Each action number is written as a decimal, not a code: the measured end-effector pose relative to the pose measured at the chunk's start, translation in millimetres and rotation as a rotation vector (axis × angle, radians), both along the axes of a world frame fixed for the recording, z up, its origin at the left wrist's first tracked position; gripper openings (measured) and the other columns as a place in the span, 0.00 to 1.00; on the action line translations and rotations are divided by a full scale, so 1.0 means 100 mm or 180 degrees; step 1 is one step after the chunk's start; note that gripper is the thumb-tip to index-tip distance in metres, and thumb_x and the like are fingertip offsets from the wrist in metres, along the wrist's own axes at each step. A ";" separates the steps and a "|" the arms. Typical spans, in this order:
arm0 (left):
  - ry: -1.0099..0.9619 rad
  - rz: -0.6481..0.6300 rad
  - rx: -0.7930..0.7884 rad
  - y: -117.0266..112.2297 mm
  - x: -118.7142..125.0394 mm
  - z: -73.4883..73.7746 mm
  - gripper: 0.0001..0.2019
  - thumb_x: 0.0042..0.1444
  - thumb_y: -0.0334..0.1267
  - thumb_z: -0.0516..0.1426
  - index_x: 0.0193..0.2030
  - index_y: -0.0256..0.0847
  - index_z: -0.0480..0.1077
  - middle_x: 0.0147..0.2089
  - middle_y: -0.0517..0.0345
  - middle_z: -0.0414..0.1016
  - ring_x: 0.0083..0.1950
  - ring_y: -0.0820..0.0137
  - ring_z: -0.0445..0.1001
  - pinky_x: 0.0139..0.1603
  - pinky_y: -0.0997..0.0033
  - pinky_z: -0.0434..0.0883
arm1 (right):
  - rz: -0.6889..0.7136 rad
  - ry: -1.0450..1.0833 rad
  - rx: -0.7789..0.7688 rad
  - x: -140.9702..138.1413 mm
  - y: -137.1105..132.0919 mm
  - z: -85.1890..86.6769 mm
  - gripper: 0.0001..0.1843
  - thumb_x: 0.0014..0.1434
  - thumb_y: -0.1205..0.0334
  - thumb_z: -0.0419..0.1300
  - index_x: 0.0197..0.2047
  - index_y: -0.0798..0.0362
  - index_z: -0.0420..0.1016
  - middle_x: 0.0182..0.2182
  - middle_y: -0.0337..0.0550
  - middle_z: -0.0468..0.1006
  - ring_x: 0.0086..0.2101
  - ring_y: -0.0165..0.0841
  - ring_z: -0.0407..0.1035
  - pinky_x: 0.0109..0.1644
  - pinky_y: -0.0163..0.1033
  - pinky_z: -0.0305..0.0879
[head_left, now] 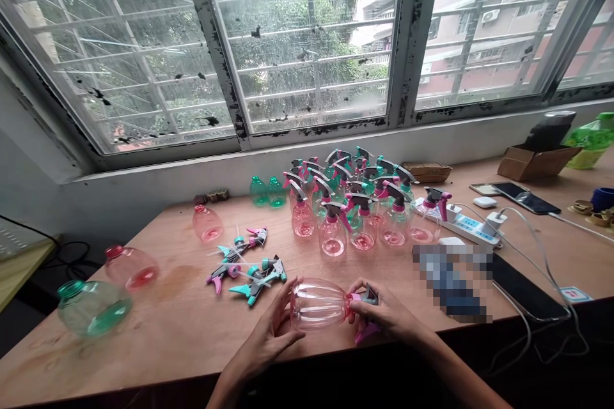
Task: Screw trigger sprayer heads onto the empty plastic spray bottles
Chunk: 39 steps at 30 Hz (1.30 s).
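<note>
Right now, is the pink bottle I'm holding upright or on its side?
On its side: the pink bottle lies horizontal between left hand and right hand, which grips its spray head.

Pink bottle (319, 303) up front, clear and rosy, its sprayer (367, 297) pink with a grey top. Loose sprayers (249, 262) flash teal, pink, a touch of purple. Over left, green bottle (93, 308), see-through; beside it red bottle (132, 267). Table (192, 332) pale tan wood. Power strip (467, 225) white.

bare wood left-front, loose spray heads (249, 265) ahead, bottle cluster (355, 211) blocking behind
</note>
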<state>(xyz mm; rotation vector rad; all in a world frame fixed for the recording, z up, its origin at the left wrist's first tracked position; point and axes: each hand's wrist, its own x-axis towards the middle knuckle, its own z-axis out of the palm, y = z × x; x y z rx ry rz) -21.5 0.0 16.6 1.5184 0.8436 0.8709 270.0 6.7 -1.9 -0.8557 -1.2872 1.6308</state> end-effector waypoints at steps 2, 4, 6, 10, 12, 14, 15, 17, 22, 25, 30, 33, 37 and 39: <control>-0.0047 -0.0007 0.0034 0.00 0.00 -0.02 0.43 0.54 0.44 0.70 0.73 0.58 0.55 0.79 0.52 0.49 0.80 0.49 0.44 0.78 0.44 0.49 | -0.0051 -0.0027 0.0005 0.00 -0.01 0.01 0.25 0.53 0.42 0.72 0.38 0.53 0.70 0.26 0.39 0.82 0.21 0.31 0.73 0.26 0.35 0.68; -0.0138 -0.0012 0.0002 0.01 -0.01 -0.03 0.49 0.48 0.48 0.72 0.73 0.58 0.53 0.79 0.50 0.49 0.79 0.47 0.46 0.78 0.42 0.47 | -0.0096 -0.0057 0.0045 0.00 -0.02 0.02 0.25 0.53 0.42 0.72 0.37 0.53 0.71 0.26 0.39 0.82 0.22 0.31 0.73 0.27 0.35 0.69; -0.0216 -0.0008 -0.0104 0.02 -0.01 -0.04 0.51 0.46 0.54 0.72 0.74 0.55 0.52 0.79 0.47 0.49 0.79 0.45 0.47 0.77 0.42 0.48 | -0.0167 -0.0131 0.0105 -0.01 -0.04 0.03 0.25 0.51 0.43 0.74 0.38 0.53 0.72 0.27 0.39 0.82 0.23 0.32 0.73 0.29 0.37 0.71; -0.0072 0.0042 -0.0231 0.01 0.01 -0.01 0.46 0.49 0.55 0.70 0.72 0.52 0.58 0.76 0.45 0.57 0.75 0.44 0.57 0.76 0.42 0.54 | -0.0232 -0.0181 0.0061 -0.01 -0.06 0.07 0.24 0.50 0.45 0.75 0.37 0.52 0.73 0.27 0.39 0.82 0.26 0.33 0.73 0.30 0.38 0.75; 0.0184 0.0164 -0.0089 -0.03 0.02 0.04 0.47 0.47 0.50 0.72 0.71 0.54 0.58 0.75 0.47 0.60 0.72 0.45 0.63 0.74 0.42 0.59 | -0.0162 -0.0099 -0.0063 0.00 -0.07 0.11 0.24 0.51 0.43 0.74 0.36 0.53 0.72 0.27 0.39 0.82 0.24 0.32 0.71 0.27 0.37 0.75; 0.0549 0.0345 0.0264 -0.10 0.04 0.13 0.47 0.46 0.46 0.74 0.71 0.59 0.59 0.75 0.51 0.60 0.70 0.45 0.64 0.73 0.44 0.61 | -0.0113 -0.0047 -0.0154 0.03 -0.11 0.17 0.24 0.52 0.42 0.73 0.36 0.53 0.72 0.26 0.40 0.82 0.21 0.30 0.70 0.24 0.36 0.75; 0.0708 0.0439 0.0475 -0.14 0.04 0.18 0.45 0.46 0.45 0.74 0.70 0.60 0.60 0.75 0.54 0.60 0.71 0.45 0.62 0.74 0.46 0.60 | -0.0108 -0.0035 -0.0163 0.05 -0.13 0.20 0.24 0.52 0.42 0.73 0.36 0.54 0.73 0.26 0.40 0.81 0.21 0.30 0.70 0.24 0.37 0.75; 0.0900 0.0497 0.0745 -0.21 0.03 0.28 0.44 0.48 0.44 0.73 0.70 0.62 0.60 0.75 0.57 0.61 0.74 0.46 0.57 0.75 0.47 0.57 | -0.0150 -0.0032 -0.0110 0.08 -0.20 0.26 0.24 0.53 0.42 0.72 0.37 0.54 0.73 0.26 0.41 0.81 0.22 0.31 0.71 0.27 0.41 0.79; 0.0464 0.0046 0.0518 -0.25 0.00 0.33 0.56 0.40 0.57 0.73 0.74 0.61 0.51 0.79 0.52 0.49 0.76 0.41 0.54 0.73 0.46 0.60 | -0.0564 -0.0890 0.0876 0.10 -0.39 0.26 0.19 0.56 0.45 0.72 0.41 0.50 0.78 0.31 0.45 0.83 0.29 0.40 0.77 0.34 0.46 0.80; -0.0191 0.0373 0.0380 -0.22 0.10 0.23 0.45 0.51 0.69 0.60 0.72 0.54 0.56 0.75 0.47 0.58 0.73 0.41 0.58 0.70 0.46 0.64 | -0.0694 -0.1516 0.2021 0.05 -0.46 0.20 0.16 0.56 0.50 0.73 0.44 0.48 0.82 0.33 0.48 0.85 0.32 0.45 0.79 0.38 0.45 0.77; -0.0765 0.1145 -0.0143 -0.28 0.43 0.12 0.34 0.55 0.65 0.60 0.63 0.49 0.66 0.64 0.47 0.71 0.62 0.46 0.71 0.61 0.52 0.72 | -0.0793 -0.1416 0.1980 -0.01 -0.48 0.19 0.15 0.58 0.48 0.70 0.41 0.50 0.79 0.30 0.46 0.83 0.29 0.41 0.76 0.32 0.39 0.73; -0.0920 0.1278 0.0043 -0.32 0.58 0.12 0.34 0.55 0.64 0.61 0.63 0.49 0.64 0.65 0.48 0.69 0.57 0.49 0.75 0.58 0.54 0.74 | -0.0731 -0.1058 0.1433 0.01 -0.46 0.23 0.18 0.59 0.46 0.69 0.39 0.52 0.76 0.29 0.42 0.80 0.28 0.36 0.73 0.30 0.37 0.68; -0.0664 0.1186 0.0658 -0.35 0.63 0.15 0.34 0.56 0.64 0.59 0.65 0.51 0.63 0.65 0.48 0.66 0.52 0.53 0.76 0.53 0.57 0.77 | -0.0504 -0.0329 0.0775 0.01 -0.47 0.29 0.22 0.60 0.42 0.68 0.38 0.53 0.70 0.20 0.33 0.71 0.21 0.28 0.63 0.26 0.33 0.57; -0.0534 0.1156 0.1095 -0.36 0.60 0.19 0.35 0.56 0.66 0.58 0.65 0.50 0.63 0.64 0.48 0.66 0.55 0.52 0.74 0.55 0.56 0.76 | -0.0419 -0.0153 0.0626 0.01 -0.50 0.34 0.23 0.59 0.41 0.68 0.39 0.53 0.70 0.19 0.32 0.71 0.20 0.27 0.62 0.26 0.33 0.55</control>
